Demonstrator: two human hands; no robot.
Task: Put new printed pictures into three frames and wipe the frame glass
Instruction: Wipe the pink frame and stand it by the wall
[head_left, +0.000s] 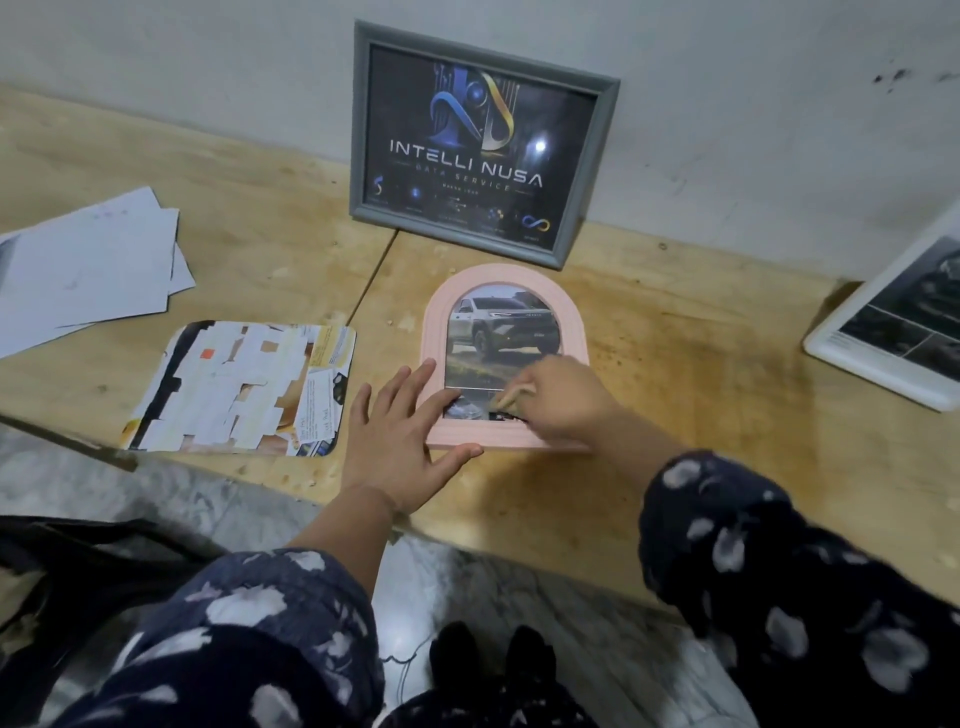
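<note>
Pink arch-topped picture frame (506, 364) lies flat, face up, on the light plywood desk (675, 364), near the front edge and just in front of the wall. Inside it: a printed picture of a silver pickup truck (501, 327), with smaller images along the bottom of the print. Left hand (402, 434) rests flat with fingers straight and spread; fingertips lie on the lower-left part of the pink frame, thumb along its bottom edge, palm on the desk. Grip of the left hand: apart, pressing only, nothing enclosed. Right hand (563, 397) sits over the lower-right part of the frame, fingers curled down against the glass; a small pale scrap shows at the fingertips, but it is blurred, so I cannot tell what it is, nor whether the right grip is clamped on it. Grey rectangular frame with a dark "INTELLI NUSA" print (480, 143) leans upright against the white wall (727, 104), directly behind the pink frame. White rectangular frame with dark photo panels (893, 317) leans at the right edge of view, partly cut off. Left of the pink frame: a rounded-corner backing board covered with torn white paper patches (241, 387), flat on the desk. Farther left: a loose stack of white paper sheets (88, 265). Both sleeves dark with pale blotches.
</note>
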